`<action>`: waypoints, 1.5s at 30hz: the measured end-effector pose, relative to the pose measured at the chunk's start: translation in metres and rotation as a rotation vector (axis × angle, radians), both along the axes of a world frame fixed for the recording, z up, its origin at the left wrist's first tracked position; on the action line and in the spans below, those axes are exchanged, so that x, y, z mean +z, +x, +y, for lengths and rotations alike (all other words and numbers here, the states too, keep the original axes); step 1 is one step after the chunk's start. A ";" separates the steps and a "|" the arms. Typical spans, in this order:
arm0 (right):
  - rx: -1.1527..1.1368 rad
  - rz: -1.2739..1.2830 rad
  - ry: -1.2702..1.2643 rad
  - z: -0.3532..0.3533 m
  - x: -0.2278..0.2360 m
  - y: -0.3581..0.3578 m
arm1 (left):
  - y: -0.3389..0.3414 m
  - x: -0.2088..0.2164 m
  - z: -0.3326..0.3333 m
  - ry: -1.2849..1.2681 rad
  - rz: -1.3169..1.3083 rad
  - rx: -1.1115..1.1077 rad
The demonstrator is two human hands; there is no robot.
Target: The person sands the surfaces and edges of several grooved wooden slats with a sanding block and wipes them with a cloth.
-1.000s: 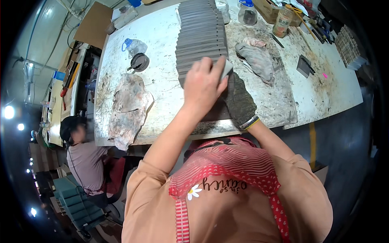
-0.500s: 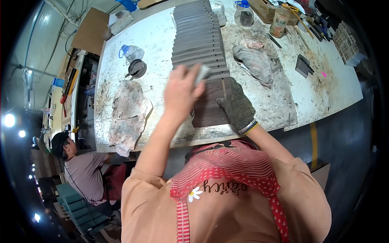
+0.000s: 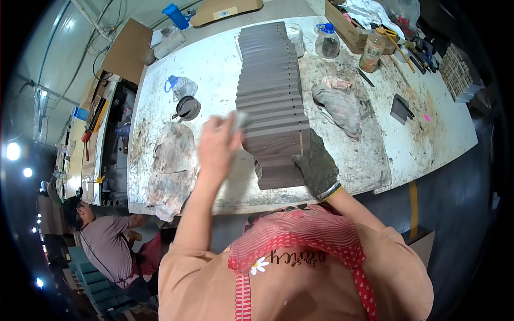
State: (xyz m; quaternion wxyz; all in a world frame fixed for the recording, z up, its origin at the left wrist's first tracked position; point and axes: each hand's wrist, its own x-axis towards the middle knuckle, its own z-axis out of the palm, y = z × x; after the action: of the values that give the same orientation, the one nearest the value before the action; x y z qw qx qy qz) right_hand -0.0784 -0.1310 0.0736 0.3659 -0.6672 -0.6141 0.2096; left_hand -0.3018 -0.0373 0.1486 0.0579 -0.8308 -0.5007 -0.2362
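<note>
Overlapped dark wood-grain boards (image 3: 272,104) sit mid-table in one fanned row, long axis running away from the person, near end close to the front edge, far end leaning a bit L. L hand (image 3: 216,150), bare, is closed round a pale block (image 3: 240,120); blurry, so can't tell if block touches the boards' L edge or is just off it. So row lies to the R of L hand, long axis approx in line w/ that forearm. R hand (image 3: 318,167), in a dark work glove, is nearer: against the near board's R edge, thumb over the top; can't tell if it's gripping or only steadying

Further out, L side: stained rag (image 3: 172,168), dark round pot (image 3: 188,108), clear jug w/ blue handle (image 3: 183,88). R side: grey rag (image 3: 338,109), blue-capped jar (image 3: 327,44), small dark block (image 3: 400,109). All on the grimy white table (image 3: 214,67); co-worker (image 3: 107,246) well apart, far L
</note>
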 end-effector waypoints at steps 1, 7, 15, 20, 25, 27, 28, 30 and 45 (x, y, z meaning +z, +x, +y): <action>-0.010 0.036 -0.041 0.000 0.002 0.000 | -0.025 -0.002 0.005 -0.048 0.017 0.101; 0.070 0.101 -0.089 0.005 0.006 0.007 | -0.107 -0.003 0.018 -0.105 -0.230 0.284; 0.056 0.303 0.102 0.012 -0.001 0.034 | -0.208 -0.113 0.024 -0.217 -0.117 0.451; -0.095 1.047 0.101 0.041 0.017 0.044 | -0.187 -0.110 0.017 -0.221 0.029 0.535; -0.033 1.155 0.164 0.064 -0.005 0.034 | -0.091 -0.120 -0.002 -0.588 -0.696 0.183; -0.077 0.985 0.124 0.069 -0.009 0.044 | -0.027 -0.102 0.003 -0.805 -1.240 -0.072; -0.127 1.231 0.100 0.072 -0.004 0.041 | -0.005 -0.090 0.002 -0.860 -1.237 -0.130; -0.131 1.319 -0.011 0.076 0.012 0.023 | 0.019 -0.071 -0.006 -1.092 -1.425 -0.144; 0.043 1.308 -0.287 0.093 -0.007 0.040 | 0.037 -0.085 -0.022 -1.026 -1.622 -0.188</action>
State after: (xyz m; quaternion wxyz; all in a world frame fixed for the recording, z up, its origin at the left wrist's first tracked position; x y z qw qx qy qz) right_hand -0.0387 -0.0375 0.0667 0.5659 -0.4327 -0.2450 0.6577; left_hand -0.2647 -0.0590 0.0640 -0.6949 -0.3761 -0.3621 -0.4946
